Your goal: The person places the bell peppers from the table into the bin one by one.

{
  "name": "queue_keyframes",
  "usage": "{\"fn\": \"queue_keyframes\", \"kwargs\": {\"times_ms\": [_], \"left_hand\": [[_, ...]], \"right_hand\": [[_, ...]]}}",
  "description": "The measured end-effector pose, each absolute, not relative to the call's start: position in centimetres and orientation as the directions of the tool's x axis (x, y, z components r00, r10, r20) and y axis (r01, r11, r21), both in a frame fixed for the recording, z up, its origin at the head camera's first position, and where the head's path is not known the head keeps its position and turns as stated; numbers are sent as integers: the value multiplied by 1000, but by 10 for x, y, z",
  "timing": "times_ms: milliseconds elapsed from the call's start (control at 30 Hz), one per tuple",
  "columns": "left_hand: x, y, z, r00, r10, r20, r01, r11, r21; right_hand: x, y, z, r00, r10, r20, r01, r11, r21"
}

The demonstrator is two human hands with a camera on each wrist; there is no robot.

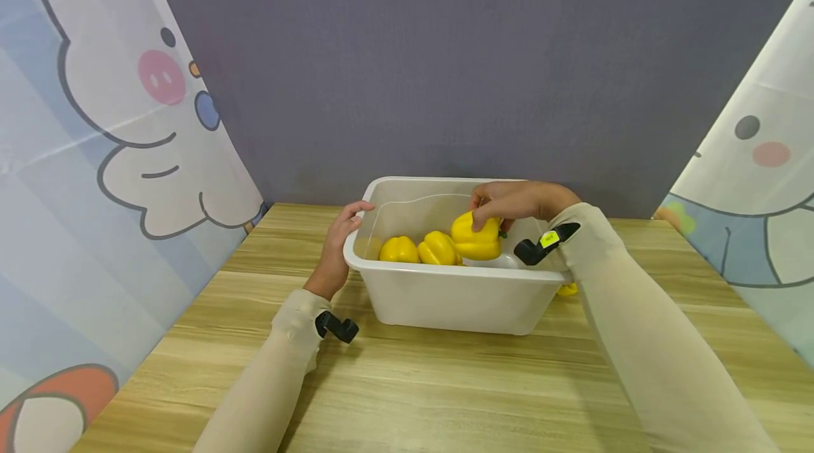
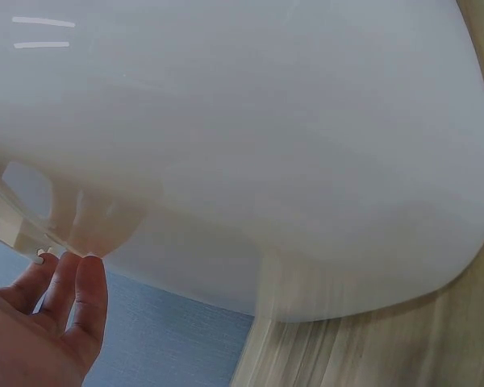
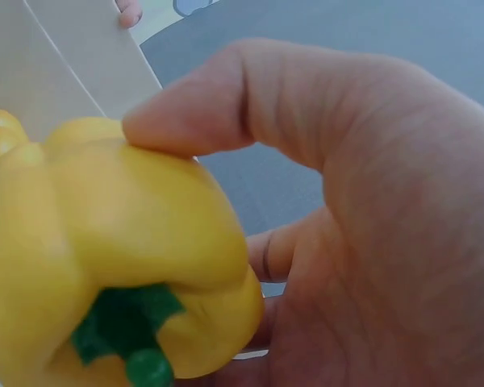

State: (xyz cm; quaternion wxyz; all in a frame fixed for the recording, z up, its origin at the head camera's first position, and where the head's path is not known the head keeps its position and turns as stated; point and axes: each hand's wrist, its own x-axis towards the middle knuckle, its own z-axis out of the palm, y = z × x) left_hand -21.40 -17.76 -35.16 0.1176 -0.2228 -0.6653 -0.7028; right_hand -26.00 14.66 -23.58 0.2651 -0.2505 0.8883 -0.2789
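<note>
My right hand (image 1: 518,202) grips a yellow bell pepper (image 1: 475,237) from above, over the right half of a white plastic bin (image 1: 451,297). In the right wrist view the thumb lies across the side of this bell pepper (image 3: 145,218), and its green stem (image 3: 125,326) faces the camera. Two more yellow bell peppers, one at the left (image 1: 398,250) and one in the middle (image 1: 439,249), lie inside the bin. At the bin's left rim my left hand (image 1: 337,248) holds the edge; the left wrist view shows its fingers (image 2: 89,298) bent against the rim.
Part of a yellow thing (image 1: 568,289) shows on the wooden table (image 1: 445,389) beyond the bin's right side, mostly hidden by the bin and sleeve. A grey panel (image 1: 432,64) rises behind the bin. Cartoon-printed sheets (image 1: 95,177) stand at both sides.
</note>
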Motion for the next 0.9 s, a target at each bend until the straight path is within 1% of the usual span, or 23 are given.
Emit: {"fn": "queue_keyframes", "kwargs": {"times_ms": [100,300,500,600,733,900], "left_hand": [[-214,-178,-352,-873,134,468,461,-85,883],[-214,-177,-351,-871,137,472,463,-89,882],[-214,-177,-351,-873,123,472,462,-105,881],[-213,-177,-352,-876,118,467,457,-101,884],[-213,-175,-352,-875,115,470,460,-105,882],[-213,-172,-350,-870,92,484,470,-134,872]], "right_hand": [[-260,147,-235,-731,-602,-322,-298,706,-642],[-262,148,-235,-763,-604,-228,-304,648,-698],[-262,147,-234,-766,-608,-207,-324,644,-693],[-262,148,-233,-787,-593,-173,-333,643,-690],[-259,150,-228,-822,-562,-94,-337,613,-715],[-253,153,-218,-841,-540,28,-359,519,-776]]}}
